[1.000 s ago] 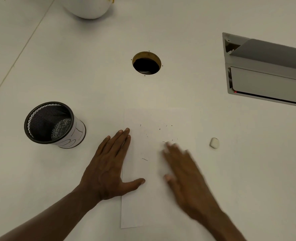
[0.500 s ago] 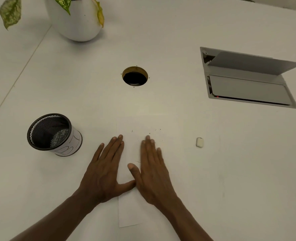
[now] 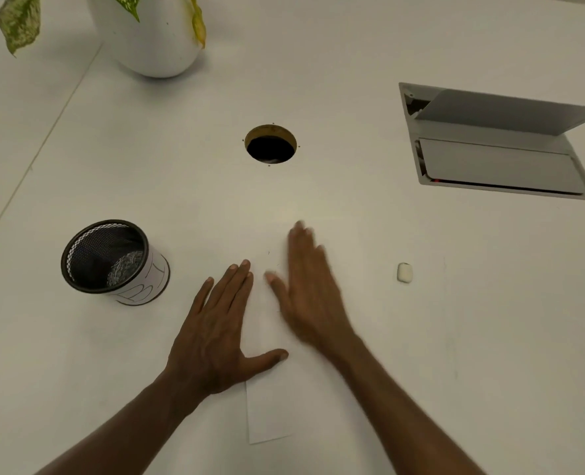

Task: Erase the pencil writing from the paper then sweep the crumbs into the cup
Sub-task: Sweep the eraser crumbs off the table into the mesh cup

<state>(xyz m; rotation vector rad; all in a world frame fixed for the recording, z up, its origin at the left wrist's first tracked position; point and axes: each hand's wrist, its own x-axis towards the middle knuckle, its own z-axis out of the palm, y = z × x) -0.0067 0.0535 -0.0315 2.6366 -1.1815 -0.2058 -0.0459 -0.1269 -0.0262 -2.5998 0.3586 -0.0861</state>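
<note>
A white sheet of paper (image 3: 270, 413) lies on the white table in front of me. My left hand (image 3: 219, 330) rests flat on its left edge, fingers straight and thumb spread onto the sheet. My right hand (image 3: 310, 293) lies flat and blurred on the middle of the paper, fingers pointing away from me. A few tiny dark crumbs (image 3: 269, 252) show just left of its fingers. The black mesh cup (image 3: 107, 258) with a white paper wrap stands to the left of the paper. A small white eraser (image 3: 404, 272) lies on the table to the right.
A round cable hole (image 3: 271, 144) opens in the table beyond the paper. An open grey cable hatch (image 3: 497, 145) sits at the back right. A white plant pot (image 3: 150, 36) with leaves stands at the back left. A table seam (image 3: 40, 142) runs along the left.
My right hand has slid across the paper from its right side to the middle and then farther away from me. My left hand has stayed pressed on the paper's left edge. The camera tilted up.
</note>
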